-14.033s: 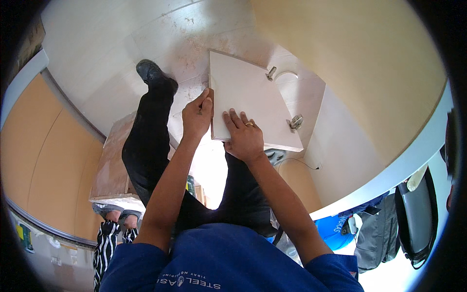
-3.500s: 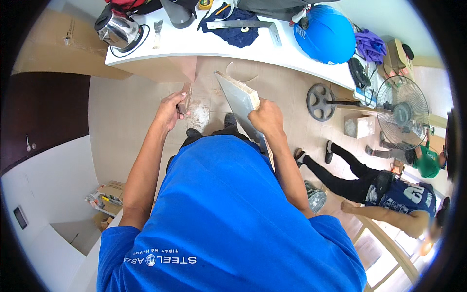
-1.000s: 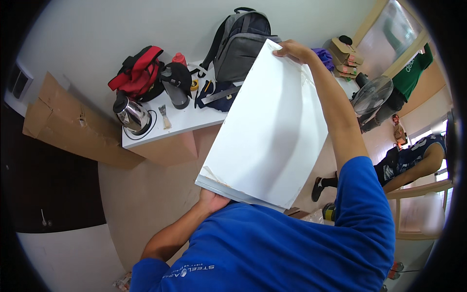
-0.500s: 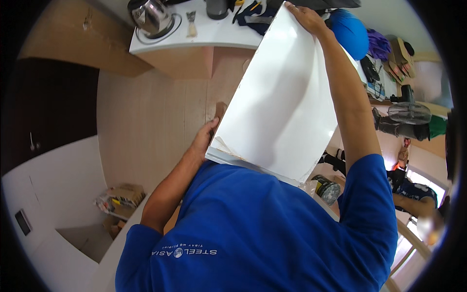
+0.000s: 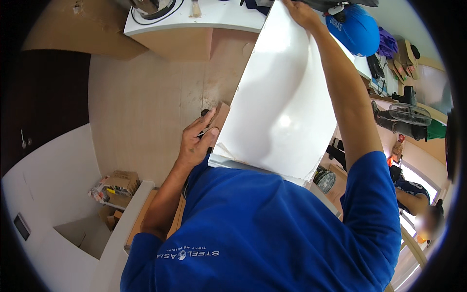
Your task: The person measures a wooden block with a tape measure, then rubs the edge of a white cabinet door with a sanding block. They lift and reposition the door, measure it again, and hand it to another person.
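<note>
A large white board [image 5: 277, 97] leans against my front, its glossy face up and its near left corner chipped. At the board's far end, my right hand [image 5: 301, 15] is closed over the edge, the arm stretched along the right side. My left hand [image 5: 198, 138] grips a brown wooden block [image 5: 221, 118] beside the board's left edge. A dark rounded part shows by the block's far end; the fingers cover much of the tool. I cannot tell whether the block touches the board's edge.
Ahead stands a white-topped counter [image 5: 204, 19] with a kettle [image 5: 153, 7] and a brush [image 5: 196, 9]. A blue helmet [image 5: 357, 31] lies at the far right, with a fan [image 5: 409, 113] beyond. Cardboard boxes [image 5: 121, 182] sit at left. Other people are at right.
My left hand has come out a little from the board's left edge, so more of the wooden block shows. The view has shifted slightly; my right hand keeps its hold.
</note>
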Motion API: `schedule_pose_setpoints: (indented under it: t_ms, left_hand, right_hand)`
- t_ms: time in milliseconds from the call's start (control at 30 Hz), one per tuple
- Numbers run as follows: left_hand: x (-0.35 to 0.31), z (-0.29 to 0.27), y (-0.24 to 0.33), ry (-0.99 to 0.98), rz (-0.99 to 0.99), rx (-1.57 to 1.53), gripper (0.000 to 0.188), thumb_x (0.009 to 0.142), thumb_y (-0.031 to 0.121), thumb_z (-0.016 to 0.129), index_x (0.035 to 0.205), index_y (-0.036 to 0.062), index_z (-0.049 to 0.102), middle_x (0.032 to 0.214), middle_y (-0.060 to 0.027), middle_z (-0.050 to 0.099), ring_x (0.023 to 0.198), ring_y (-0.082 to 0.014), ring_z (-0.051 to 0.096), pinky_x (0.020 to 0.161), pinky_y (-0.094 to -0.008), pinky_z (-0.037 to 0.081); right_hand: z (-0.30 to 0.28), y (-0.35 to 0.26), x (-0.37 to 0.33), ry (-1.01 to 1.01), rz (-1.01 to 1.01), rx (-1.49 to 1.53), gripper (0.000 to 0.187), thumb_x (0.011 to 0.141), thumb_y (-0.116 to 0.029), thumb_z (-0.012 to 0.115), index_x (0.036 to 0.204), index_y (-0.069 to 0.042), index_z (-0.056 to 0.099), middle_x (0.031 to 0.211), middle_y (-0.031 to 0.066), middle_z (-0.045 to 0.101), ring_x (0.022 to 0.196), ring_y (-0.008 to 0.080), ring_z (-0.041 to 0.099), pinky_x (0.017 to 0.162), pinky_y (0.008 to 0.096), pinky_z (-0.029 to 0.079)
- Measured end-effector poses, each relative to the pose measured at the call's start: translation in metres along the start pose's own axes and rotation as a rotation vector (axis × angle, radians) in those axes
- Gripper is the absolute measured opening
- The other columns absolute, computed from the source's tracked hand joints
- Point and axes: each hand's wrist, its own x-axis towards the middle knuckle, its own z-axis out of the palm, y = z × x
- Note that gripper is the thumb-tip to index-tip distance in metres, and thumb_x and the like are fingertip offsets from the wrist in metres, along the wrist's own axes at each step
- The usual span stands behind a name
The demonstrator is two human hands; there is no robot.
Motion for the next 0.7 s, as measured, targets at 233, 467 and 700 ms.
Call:
schedule_pose_setpoints:
  t_ms: [233, 467, 700]
  left_hand:
    - [0.126, 0.037, -0.002, 0.089, 0.143, -0.021, 0.055, 0.101, 0.028, 0.064, 0.144, -0.005, 0.055, 0.13, -0.027, 0.067, 0.121, -0.0283, 0.065, 0.103, -0.0354, 0.048]
    - [0.18, 0.038, -0.005, 0.148, 0.136, -0.001, 0.054, 0.102, 0.03, 0.064, 0.143, -0.0045, 0.056, 0.132, -0.0266, 0.067, 0.123, -0.0287, 0.064, 0.104, -0.0341, 0.047]
    - [0.133, 0.03, 0.001, 0.103, -0.011, 0.019, 0.053, 0.103, 0.027, 0.06, 0.144, -0.0058, 0.055, 0.134, -0.0242, 0.067, 0.12, -0.0229, 0.064, 0.103, -0.0333, 0.048]
  right_hand:
    - [0.043, 0.019, 0.012, 0.101, 0.017, -0.021, 0.098, 0.095, -0.085, 0.025, 0.124, -0.006, 0.075, 0.121, 0.0258, 0.071, 0.122, 0.0432, 0.064, 0.108, 0.0467, 0.047]
    - [0.024, -0.03, 0.003, -0.045, -0.052, 0.007, 0.097, 0.098, -0.082, 0.022, 0.128, -0.004, 0.071, 0.125, 0.0283, 0.068, 0.122, 0.0444, 0.063, 0.105, 0.0459, 0.047]
    - [0.043, -0.019, 0.006, -0.063, -0.037, 0.078, 0.092, 0.101, -0.076, 0.024, 0.116, -0.001, 0.074, 0.119, 0.0274, 0.07, 0.117, 0.0449, 0.064, 0.101, 0.0487, 0.049]
